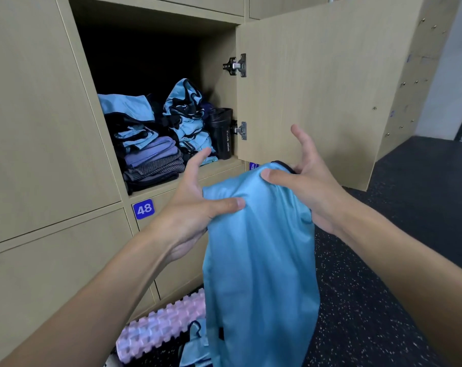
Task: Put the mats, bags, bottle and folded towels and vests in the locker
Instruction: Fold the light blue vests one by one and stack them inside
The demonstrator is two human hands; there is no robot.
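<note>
The vest (259, 260) hangs nearest, a light blue cloth gripped at its top by both hands. The left hand (195, 207) pinches its left edge under the thumb, and the right hand (304, 181) pinches the top with its thumb, other fingers spread. Above and left of the grip, the open locker (155, 30) holds folded towels (153, 160), more vests (184, 115) and a black bottle (221, 133). Below the grip, a pink roller (161, 324) lies on the floor (370, 313).

Even indoor light, dark locker (134, 62) recess, wide-angle bending at edges.
</note>
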